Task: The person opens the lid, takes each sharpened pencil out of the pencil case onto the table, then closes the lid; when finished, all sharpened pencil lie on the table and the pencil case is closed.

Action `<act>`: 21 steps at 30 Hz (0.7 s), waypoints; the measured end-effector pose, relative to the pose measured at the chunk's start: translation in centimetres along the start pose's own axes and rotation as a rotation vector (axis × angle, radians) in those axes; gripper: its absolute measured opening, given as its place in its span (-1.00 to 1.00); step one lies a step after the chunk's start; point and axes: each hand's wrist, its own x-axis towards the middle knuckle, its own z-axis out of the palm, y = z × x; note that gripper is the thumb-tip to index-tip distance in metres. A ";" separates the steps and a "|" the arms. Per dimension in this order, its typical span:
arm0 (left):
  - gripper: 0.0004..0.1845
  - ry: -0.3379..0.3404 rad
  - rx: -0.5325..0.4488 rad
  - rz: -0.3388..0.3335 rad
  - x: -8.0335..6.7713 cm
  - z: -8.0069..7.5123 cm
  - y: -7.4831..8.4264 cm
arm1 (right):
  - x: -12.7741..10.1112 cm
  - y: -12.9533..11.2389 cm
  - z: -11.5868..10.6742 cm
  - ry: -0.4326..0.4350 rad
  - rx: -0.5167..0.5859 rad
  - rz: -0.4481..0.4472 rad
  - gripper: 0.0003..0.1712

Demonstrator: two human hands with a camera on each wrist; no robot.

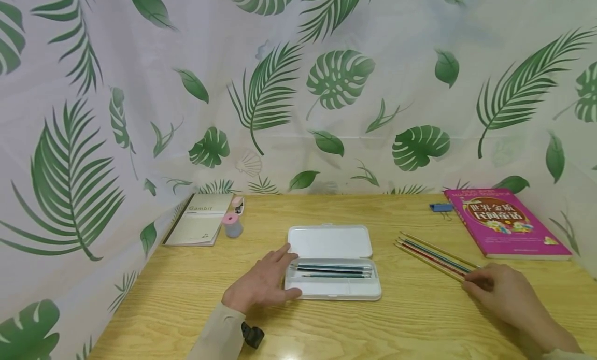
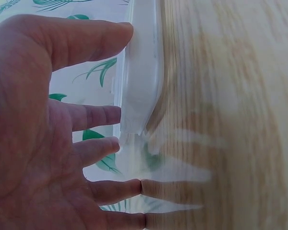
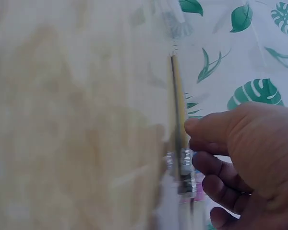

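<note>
Sitting open mid-desk, the white case [image 1: 332, 261] is holding three pencils in its bottom tray, with the left hand [image 1: 262, 283] lying flat, fingers straight, against its left edge. Right hand [image 1: 506, 293] is pinching the near ends of the loose pencils [image 1: 431, 256], four I think, lying just right of the case. One pink book [image 1: 506, 222] is sitting far right.

Head view looks down; 2 wrist views close on table [image 1: 186, 308]
</note>
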 end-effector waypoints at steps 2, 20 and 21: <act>-0.16 0.000 0.004 -0.001 0.0 -0.1 0.0 | 0.2 -0.4 -0.2 0.016 0.006 -0.002 -0.86; -0.16 0.006 0.012 0.004 0.0 0.0 -0.1 | 3.7 -7.1 1.6 0.123 0.127 -0.263 -0.86; -0.16 0.006 0.011 0.005 0.0 0.0 -0.1 | 3.9 -7.6 1.8 0.123 0.142 -0.277 -0.85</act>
